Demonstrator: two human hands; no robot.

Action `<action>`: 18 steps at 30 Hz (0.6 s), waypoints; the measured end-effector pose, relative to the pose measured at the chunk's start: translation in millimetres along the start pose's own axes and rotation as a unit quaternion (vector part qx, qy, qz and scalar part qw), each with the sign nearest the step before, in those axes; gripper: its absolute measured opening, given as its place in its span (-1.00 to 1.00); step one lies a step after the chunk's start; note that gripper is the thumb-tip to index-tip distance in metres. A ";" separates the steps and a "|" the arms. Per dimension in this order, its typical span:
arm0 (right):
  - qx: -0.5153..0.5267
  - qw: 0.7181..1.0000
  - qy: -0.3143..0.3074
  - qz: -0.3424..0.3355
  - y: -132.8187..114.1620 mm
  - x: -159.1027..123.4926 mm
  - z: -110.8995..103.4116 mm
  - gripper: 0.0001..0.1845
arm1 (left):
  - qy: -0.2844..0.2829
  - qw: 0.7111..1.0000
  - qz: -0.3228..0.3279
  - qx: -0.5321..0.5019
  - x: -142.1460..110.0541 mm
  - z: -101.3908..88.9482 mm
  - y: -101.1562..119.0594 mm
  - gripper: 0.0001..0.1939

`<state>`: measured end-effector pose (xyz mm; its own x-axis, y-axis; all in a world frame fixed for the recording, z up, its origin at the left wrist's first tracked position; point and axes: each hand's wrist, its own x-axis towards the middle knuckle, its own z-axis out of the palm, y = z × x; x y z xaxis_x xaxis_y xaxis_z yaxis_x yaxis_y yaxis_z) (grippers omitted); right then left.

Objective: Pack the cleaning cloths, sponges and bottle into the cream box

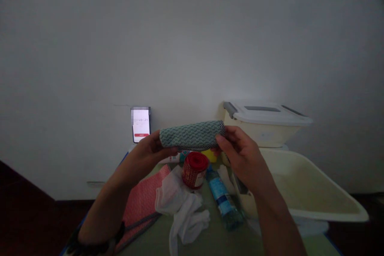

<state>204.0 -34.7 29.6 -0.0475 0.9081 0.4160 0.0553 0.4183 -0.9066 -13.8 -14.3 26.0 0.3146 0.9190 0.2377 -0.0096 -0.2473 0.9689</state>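
A folded green textured cloth [192, 135] with a dark checked edge is held up level above the table. My left hand [150, 148] grips its left end, the thumb along the lower side. At the right end, my right hand [240, 148] pinches the cloth between thumb and fingers. Just below stands a rolled red ribbon-like band [195, 170]. White gloves or similar white fabric [186, 212] lie crumpled under the hands, beside a pink textured cloth [147, 196] with grey edging.
A plastic bottle with a blue label [223, 200] lies on the table [159, 240]. On the right, an open cream basin [312, 184] sits in front of a lidded storage box [264, 124]. A lit phone [141, 126] stands upright near the wall. A yellow item [210, 155] is partly hidden.
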 end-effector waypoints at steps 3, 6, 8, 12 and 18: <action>0.004 1.000 0.003 0.011 -0.2 -0.3 1.4 -0.65 | -0.011 1.000 -0.012 -0.012 -0.5 2.9 1.8 -0.82; -0.010 1.000 0.010 0.022 0.2 -0.8 3.9 -0.57 | -0.008 0.999 -0.027 -0.019 -3.2 4.0 2.8 -0.73; -0.019 1.000 0.012 0.020 1.0 -1.0 6.0 -0.60 | -0.013 0.999 -0.032 -0.024 -5.1 4.5 3.3 -0.62; -0.036 0.999 0.009 0.009 1.4 -1.0 7.4 -0.61 | -0.043 0.999 -0.015 -0.003 -5.8 7.4 5.8 -0.71; -0.092 0.995 -0.030 0.000 -2.6 -2.2 -1.5 -0.66 | -0.048 0.998 -0.032 0.025 -3.2 8.1 3.2 -0.82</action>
<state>205.4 -37.7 31.1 -0.1073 0.9075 0.4062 0.2375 0.4201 -0.8758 -7.2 -20.6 27.8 0.4018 0.9008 0.1648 0.0608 -0.2058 0.9767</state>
